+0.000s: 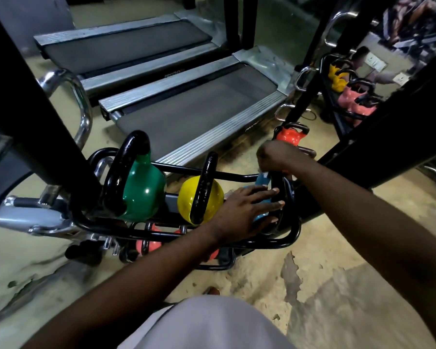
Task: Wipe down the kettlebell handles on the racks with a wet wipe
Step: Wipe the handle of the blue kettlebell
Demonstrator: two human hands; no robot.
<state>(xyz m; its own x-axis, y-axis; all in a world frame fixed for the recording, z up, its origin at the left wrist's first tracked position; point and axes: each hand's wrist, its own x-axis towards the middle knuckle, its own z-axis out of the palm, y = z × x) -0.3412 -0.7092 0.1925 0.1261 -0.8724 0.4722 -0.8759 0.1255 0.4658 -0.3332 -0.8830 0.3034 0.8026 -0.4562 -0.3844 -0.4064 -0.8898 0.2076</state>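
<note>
A person's grey garment [212, 326] fills the foreground of the head view as both bare forearms reach down to a low black rack [293, 233] of kettlebells on a worn gym floor. The left hand [244, 212] lies flat, fingers straight and spread, pressing on the blue kettlebell [261, 182] at the right end of the upper tier, fingertips touching its black handle [277, 190]. The right hand [278, 154], just beyond it, is clenched over the top of that handle. A pale scrap under the fist is probably the wet wipe [262, 171], though it is too small to be sure. The handle's loop runs away from the camera, from the fist at its far end to the left fingertips at its near end, so the wiping stroke appears to call for a pull straight back toward the body. The yellow kettlebell [186, 200] stands just beside the left hand, with the green kettlebell [144, 190] beyond it; both lie to the left, nearer the bracing hand than the wiping one. A red kettlebell [288, 136] sits behind the right fist, and more show on the lower tier. Two treadmills [199, 109] stand behind the rack.
</note>
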